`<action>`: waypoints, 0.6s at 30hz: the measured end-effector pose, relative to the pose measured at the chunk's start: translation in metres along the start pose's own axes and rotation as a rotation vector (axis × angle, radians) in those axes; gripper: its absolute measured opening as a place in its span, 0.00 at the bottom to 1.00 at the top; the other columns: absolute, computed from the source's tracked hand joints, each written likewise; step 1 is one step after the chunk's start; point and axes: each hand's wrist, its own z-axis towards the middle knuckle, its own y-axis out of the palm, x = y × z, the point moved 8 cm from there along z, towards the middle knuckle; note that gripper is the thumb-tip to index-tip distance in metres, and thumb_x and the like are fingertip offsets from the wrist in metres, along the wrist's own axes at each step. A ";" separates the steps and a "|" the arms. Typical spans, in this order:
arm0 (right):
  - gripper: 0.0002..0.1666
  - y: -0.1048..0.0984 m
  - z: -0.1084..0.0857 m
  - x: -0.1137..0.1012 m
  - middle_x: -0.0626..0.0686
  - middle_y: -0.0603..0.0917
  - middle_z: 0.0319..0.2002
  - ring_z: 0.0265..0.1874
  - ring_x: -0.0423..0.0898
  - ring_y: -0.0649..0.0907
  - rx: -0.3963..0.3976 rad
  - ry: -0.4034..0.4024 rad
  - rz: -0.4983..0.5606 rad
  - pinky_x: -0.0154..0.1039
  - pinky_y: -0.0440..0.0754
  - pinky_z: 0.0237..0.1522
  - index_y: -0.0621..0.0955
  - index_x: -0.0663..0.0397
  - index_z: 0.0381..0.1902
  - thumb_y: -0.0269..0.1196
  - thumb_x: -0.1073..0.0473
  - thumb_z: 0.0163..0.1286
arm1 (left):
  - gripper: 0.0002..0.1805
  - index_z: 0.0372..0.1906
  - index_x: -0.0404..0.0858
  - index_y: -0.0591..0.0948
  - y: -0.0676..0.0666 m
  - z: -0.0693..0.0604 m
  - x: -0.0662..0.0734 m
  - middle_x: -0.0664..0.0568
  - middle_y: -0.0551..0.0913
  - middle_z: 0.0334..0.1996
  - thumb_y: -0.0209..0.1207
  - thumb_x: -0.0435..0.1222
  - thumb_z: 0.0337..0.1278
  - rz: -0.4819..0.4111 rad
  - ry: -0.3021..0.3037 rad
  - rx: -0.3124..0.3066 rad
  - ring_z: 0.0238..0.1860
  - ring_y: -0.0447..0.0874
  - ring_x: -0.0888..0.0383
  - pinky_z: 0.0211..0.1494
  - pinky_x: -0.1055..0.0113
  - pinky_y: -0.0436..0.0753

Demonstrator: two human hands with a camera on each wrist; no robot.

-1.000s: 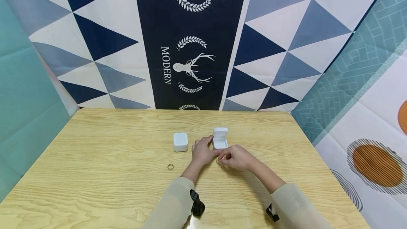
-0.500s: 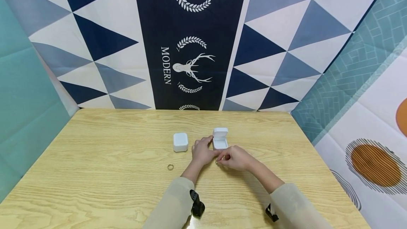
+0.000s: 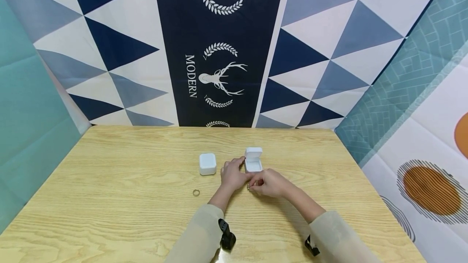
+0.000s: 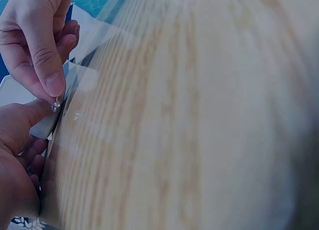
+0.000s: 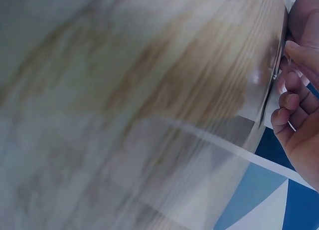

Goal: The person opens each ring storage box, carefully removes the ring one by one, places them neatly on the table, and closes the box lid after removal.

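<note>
A white ring box point(image 3: 253, 166) stands on the table with its lid raised. My left hand point(image 3: 232, 175) grips it, fingers at its left side and thumb across the front. Just in front of the box, my right hand point(image 3: 270, 183) pinches a small ring point(image 3: 248, 187) between thumb and forefinger. In the left wrist view the ring's clear stone point(image 4: 56, 106) shows below the fingertips, close to the left thumb. Part of the ring is hidden by the fingers. The right wrist view shows the right hand point(image 5: 301, 110) only at its edge.
Left of the left hand stands a second white box point(image 3: 207, 164), its lid down. A gold-coloured ring point(image 3: 196, 192) lies on the wooden table point(image 3: 128, 198) in front of that box. Patterned cloth point(image 3: 219, 52) hangs behind the table.
My right hand has shifted slightly toward me and left with the ring, which has turned a little. The left hand and the box have stayed in place.
</note>
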 end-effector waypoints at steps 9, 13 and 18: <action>0.04 0.003 0.001 -0.001 0.42 0.84 0.22 0.19 0.28 0.71 -0.019 -0.004 -0.006 0.26 0.71 0.23 0.87 0.49 0.28 0.67 0.58 0.59 | 0.40 0.63 0.43 0.73 -0.001 0.000 0.000 0.50 0.77 0.59 0.69 0.52 0.40 0.018 0.004 0.004 0.50 0.71 0.51 0.49 0.60 0.66; 0.04 0.003 0.001 -0.002 0.42 0.85 0.23 0.20 0.28 0.72 -0.021 -0.005 -0.014 0.26 0.71 0.23 0.87 0.49 0.28 0.67 0.58 0.59 | 0.40 0.63 0.44 0.73 -0.001 0.000 0.000 0.50 0.76 0.60 0.69 0.52 0.40 0.031 0.001 0.005 0.51 0.71 0.51 0.49 0.60 0.66; 0.04 0.005 0.002 -0.001 0.42 0.86 0.25 0.21 0.28 0.74 -0.031 0.010 -0.024 0.26 0.72 0.25 0.87 0.48 0.29 0.66 0.57 0.59 | 0.40 0.63 0.44 0.73 -0.001 -0.001 0.000 0.50 0.76 0.60 0.69 0.52 0.41 0.028 0.004 0.010 0.51 0.71 0.51 0.49 0.60 0.66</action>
